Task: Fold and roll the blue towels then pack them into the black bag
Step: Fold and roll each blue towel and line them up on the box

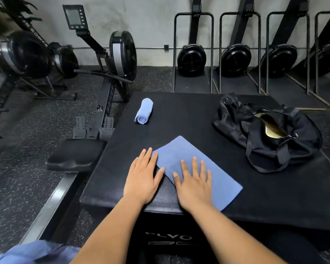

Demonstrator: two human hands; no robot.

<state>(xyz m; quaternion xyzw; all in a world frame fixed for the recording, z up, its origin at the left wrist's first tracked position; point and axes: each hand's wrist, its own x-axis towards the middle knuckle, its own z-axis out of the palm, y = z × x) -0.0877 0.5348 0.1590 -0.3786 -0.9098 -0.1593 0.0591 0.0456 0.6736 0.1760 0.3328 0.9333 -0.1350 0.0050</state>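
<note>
A folded blue towel (181,149) lies flat as a slanted rectangle near the front of the black padded box (189,119). My right hand (195,184) presses flat on the towel's near half, fingers straight. My left hand (144,178) lies flat at the towel's left edge, fingertips touching its corner. A rolled blue towel (144,111) rests at the box's far left. The black bag (269,134) sits unzipped on the box's right side, its pale lining showing.
More blue cloth (36,252) is bunched at the bottom left, below the box. A rowing machine with its seat (75,155) stands left of the box. Further upright fan machines line the back wall.
</note>
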